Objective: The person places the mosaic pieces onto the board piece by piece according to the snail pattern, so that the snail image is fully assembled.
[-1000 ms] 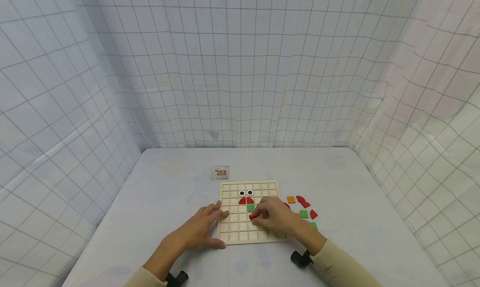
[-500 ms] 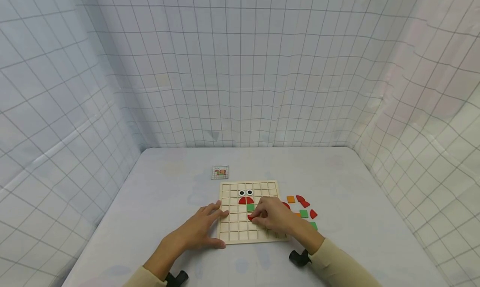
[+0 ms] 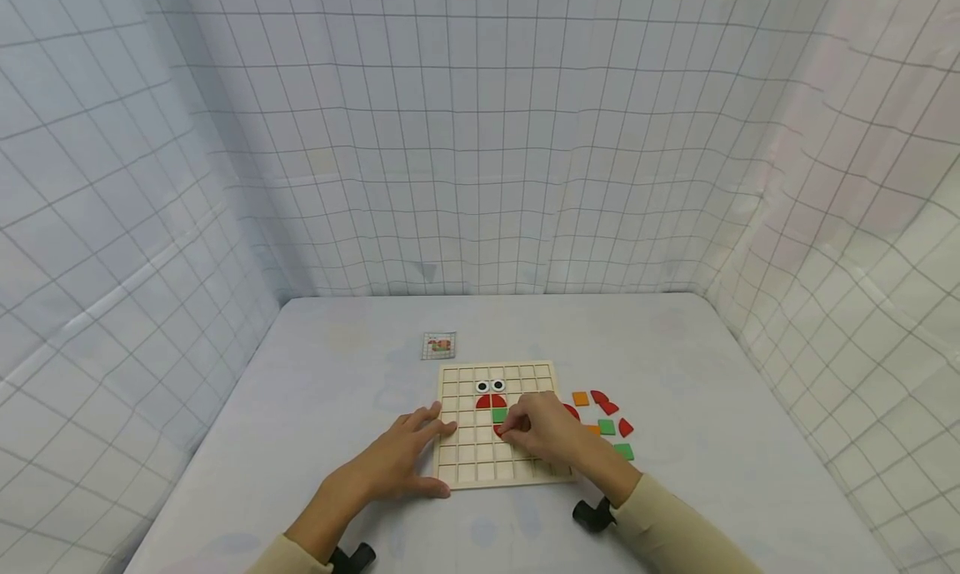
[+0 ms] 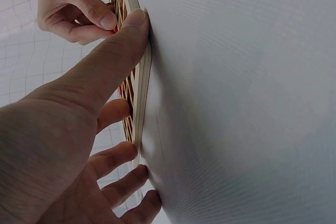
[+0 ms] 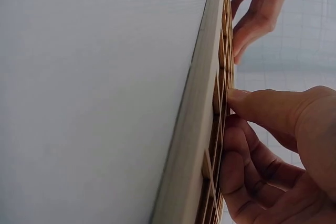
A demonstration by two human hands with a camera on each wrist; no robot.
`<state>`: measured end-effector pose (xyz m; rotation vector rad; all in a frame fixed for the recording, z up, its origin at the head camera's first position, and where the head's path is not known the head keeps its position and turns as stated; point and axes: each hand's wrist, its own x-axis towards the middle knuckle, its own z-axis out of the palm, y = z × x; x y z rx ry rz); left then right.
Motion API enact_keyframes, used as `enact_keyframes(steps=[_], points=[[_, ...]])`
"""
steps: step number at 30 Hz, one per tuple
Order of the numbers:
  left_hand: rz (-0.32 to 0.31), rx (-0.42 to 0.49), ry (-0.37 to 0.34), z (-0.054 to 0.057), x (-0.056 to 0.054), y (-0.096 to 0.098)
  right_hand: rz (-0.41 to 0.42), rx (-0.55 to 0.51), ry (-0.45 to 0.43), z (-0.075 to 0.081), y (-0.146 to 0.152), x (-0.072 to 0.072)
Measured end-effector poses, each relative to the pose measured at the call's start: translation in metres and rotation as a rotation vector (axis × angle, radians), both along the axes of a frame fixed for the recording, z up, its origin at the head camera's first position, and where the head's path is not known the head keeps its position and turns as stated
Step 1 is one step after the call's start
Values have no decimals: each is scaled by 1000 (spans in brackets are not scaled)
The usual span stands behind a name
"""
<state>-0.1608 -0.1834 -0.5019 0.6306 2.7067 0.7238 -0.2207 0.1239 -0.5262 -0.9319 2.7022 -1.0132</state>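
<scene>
A wooden grid board [image 3: 467,454] lies on the table. My right hand [image 3: 547,428] pinches a red quarter-circle tile [image 3: 497,431] in a cell below a green square tile [image 3: 499,415]; fingertips hide part of it. Above the green tile, two red quarter-circle tiles [image 3: 491,401] form a half disc, with two round eye tiles [image 3: 491,386] over them. My left hand [image 3: 397,453] rests along the board's left side with fingers spread. In the left wrist view its thumb [image 4: 135,18] touches the board's edge.
Loose tiles lie to the right of the board: orange squares [image 3: 581,399], green squares [image 3: 607,427] and red quarter circles [image 3: 626,427]. Some are partly behind my right hand. A small picture card [image 3: 438,346] lies beyond the board. Grid-patterned cloth [image 3: 480,182] walls the table's back and sides.
The red tile has shifted slightly left and up under my right fingertips, so it sits closer to the green square. My left hand holds its place.
</scene>
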Motion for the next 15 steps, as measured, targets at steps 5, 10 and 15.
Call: enact_keyframes(steps=[5, 10, 15], points=[[-3, 2, 6, 0, 0, -1, -6, -16, 8, 1, -1, 0], [-6, -3, 12, -1, -1, -1, 2, -11, 13, 2, 0, 0], [-1, -13, 16, -2, -2, -1, 17, -3, 5, 6, 4, 2]])
